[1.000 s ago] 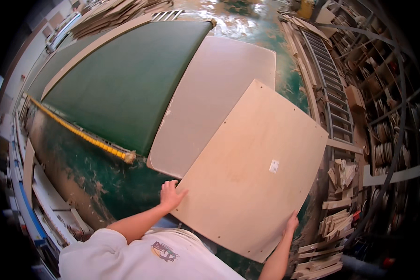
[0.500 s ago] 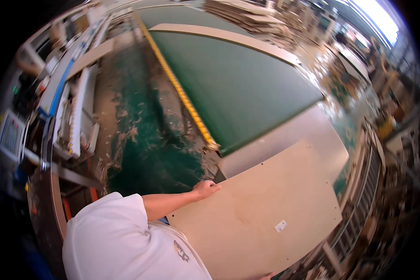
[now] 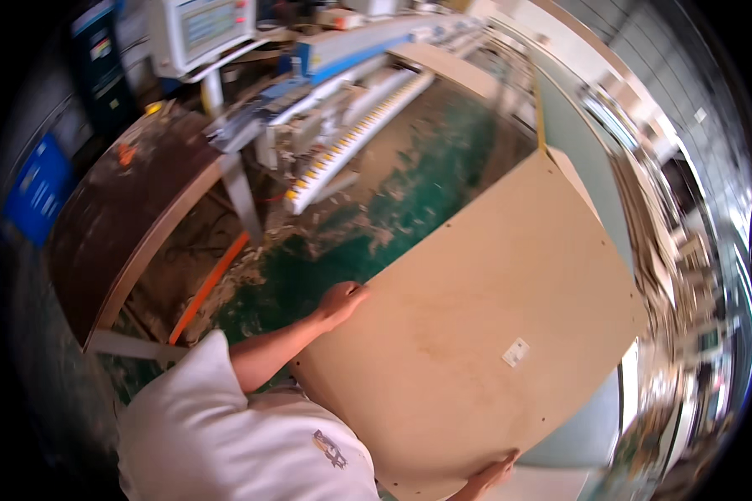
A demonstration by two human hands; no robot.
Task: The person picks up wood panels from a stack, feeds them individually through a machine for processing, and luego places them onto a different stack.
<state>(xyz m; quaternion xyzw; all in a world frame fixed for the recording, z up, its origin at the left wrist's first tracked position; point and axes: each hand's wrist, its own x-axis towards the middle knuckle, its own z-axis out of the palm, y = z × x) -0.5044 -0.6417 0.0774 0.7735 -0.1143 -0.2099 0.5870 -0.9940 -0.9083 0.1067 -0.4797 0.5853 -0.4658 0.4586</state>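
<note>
A large, light wooden panel (image 3: 468,275) spans the middle of the view in front of my body. Small dark holes run near its edges, and a small white label (image 3: 515,351) sticks to its face. My left hand (image 3: 342,302) is closed on the panel's left edge, its thumb side uppermost. At the near right edge, my right hand (image 3: 495,476) grips the same panel, with some of its fingers hidden underneath. Both hands hold the panel up between them.
To the left stands a dark brown curved table (image 3: 134,217) near an orange bar (image 3: 209,288). Beyond it are a control panel (image 3: 207,33) and a long machine with yellow rollers (image 3: 351,138). A green conveyor belt (image 3: 572,104) and stacked boards (image 3: 643,221) lie to the right. Scraps litter the green floor (image 3: 326,271).
The view has swung left, toward the table and the roller machine. The panel has come along in both hands, away from the conveyor's end. More of my right hand shows.
</note>
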